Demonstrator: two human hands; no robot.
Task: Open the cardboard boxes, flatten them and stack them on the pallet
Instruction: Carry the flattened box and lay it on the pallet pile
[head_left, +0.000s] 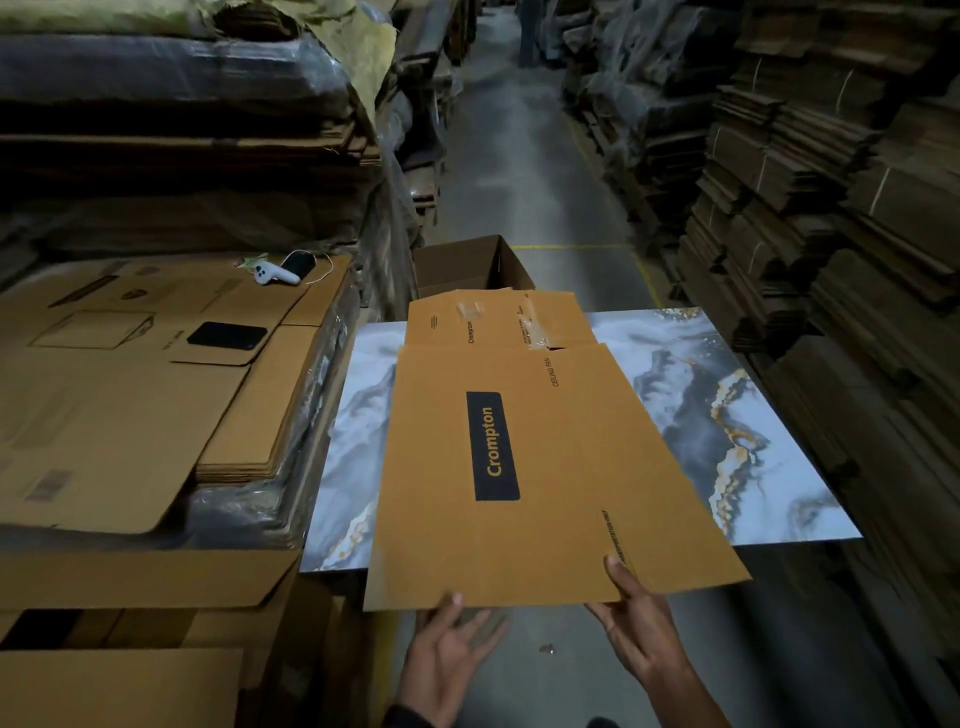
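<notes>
Flattened box (519, 441) lies on the marble-print surface (727, 415), brown side up, black "Crompton" label running lengthwise. It sits skewed, nearer the left edge than the right. Its near end sticks out past the near edge of the surface, over the floor (519, 182). The far flaps reach the far edge, with clear tape scraps on them.

The person's right hand (639, 634) grips the box at its near right corner: thumb on top, the rest of the hand below the cardboard. Left hand (447, 660) is released, palm up, fingers straight and spread, under the near end of the box. One fingertip touches the box's near edge; it grips nothing.

Open box (467, 265) stands upright on the floor just past the far edge of the surface, flaps up, inside dark.

Left of the surface, touching its left edge or just beside it, is a stack (130, 415) of flat cardboard sheets. On the stack: a black phone (227, 336), lying flat, and a white controller (275, 274) farther back with a thin cable beside it.

Right of the aisle stand tall piles (831, 208) of flattened cardboard, dim. More wrapped bundles sit above the stack on the left. A yellow line (566, 247) crosses the floor beyond the open box.
</notes>
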